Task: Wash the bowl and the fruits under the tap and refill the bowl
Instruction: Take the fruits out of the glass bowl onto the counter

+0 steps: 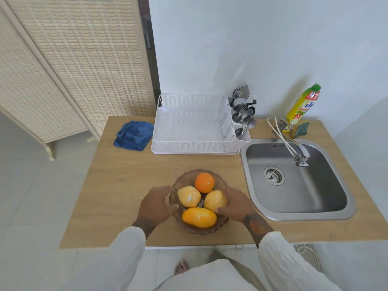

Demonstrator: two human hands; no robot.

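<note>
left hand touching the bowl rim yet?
Touching. The head view shows the left hand wrapped against the bowl rim on its left side, thumb overlapping the edge with no gap.

One bowl (190,224), four fruits (199,217), two hands (154,203).

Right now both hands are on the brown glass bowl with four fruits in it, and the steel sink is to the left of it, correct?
Not quite: the head view shows the steel sink to the right of the brown glass bowl, not left. The rest holds: the left hand and right hand are on the bowl's sides, with four fruits in it.
</note>
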